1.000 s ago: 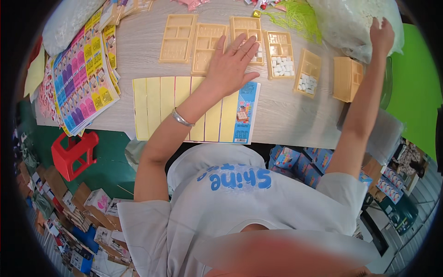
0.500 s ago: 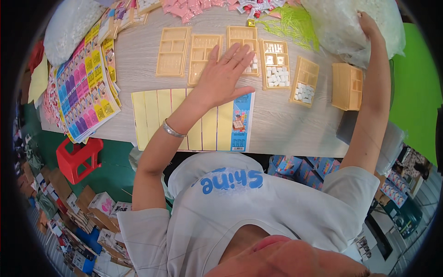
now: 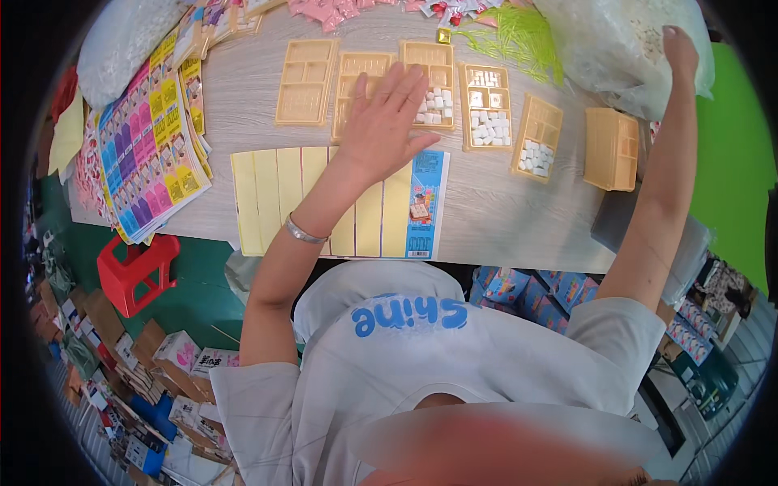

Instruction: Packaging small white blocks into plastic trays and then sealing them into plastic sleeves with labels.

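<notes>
My left hand (image 3: 381,125) lies palm down, fingers stretched, over two tan compartment trays. One is a plain tray (image 3: 347,73) partly hidden under it; the other, a tray (image 3: 427,55) at its fingertips, has white pieces (image 3: 438,104) in its near compartment. To the right stand a tray (image 3: 466,105) with white pieces in several compartments and a tilted tray (image 3: 551,115) with white pieces at its near end. At the far right my right hand (image 3: 681,53) is at a clear plastic bag (image 3: 604,44) of white pieces; its fingers are mostly hidden.
A yellow striped card sheet (image 3: 324,231) lies before me. Stacked tan trays (image 3: 609,150) stand at right, an unfilled tray (image 3: 306,85) at left. Colourful printed sheets (image 3: 150,146), another bag (image 3: 130,57), pink packets (image 3: 332,12) and green sticks (image 3: 519,40) surround them. A red stool (image 3: 138,275) stands below left.
My right hand has moved a little right along the bag. My left hand has shifted slightly left and farther up, uncovering more white pieces in the tray beside it.
</notes>
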Demonstrator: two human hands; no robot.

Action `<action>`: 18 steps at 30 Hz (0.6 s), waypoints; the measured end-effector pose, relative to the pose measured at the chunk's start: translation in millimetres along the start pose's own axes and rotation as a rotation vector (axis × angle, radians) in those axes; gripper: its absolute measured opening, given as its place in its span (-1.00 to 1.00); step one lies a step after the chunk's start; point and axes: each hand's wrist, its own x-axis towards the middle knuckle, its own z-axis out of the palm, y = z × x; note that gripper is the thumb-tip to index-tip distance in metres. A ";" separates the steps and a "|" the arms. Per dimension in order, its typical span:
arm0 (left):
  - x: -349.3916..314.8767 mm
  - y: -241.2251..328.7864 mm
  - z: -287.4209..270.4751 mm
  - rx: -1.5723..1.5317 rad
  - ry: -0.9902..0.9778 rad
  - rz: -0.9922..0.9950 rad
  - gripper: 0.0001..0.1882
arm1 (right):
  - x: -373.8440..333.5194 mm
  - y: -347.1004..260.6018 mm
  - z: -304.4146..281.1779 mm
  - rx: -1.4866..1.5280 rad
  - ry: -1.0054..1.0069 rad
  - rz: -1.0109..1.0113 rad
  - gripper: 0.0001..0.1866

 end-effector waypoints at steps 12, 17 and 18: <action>-4.7 -13.9 3.9 0.018 0.204 -0.006 -0.63 | -334.5 -347.4 -100.6 1.391 -0.450 -0.368 -0.82; -10.2 -12.6 10.9 0.074 0.168 -0.014 -0.62 | -360.4 -372.3 -103.7 1.044 -0.228 -0.470 -0.79; -11.3 -12.9 11.4 0.074 0.150 -0.021 -0.61 | -362.1 -372.4 -108.0 0.932 -0.237 -0.476 -0.78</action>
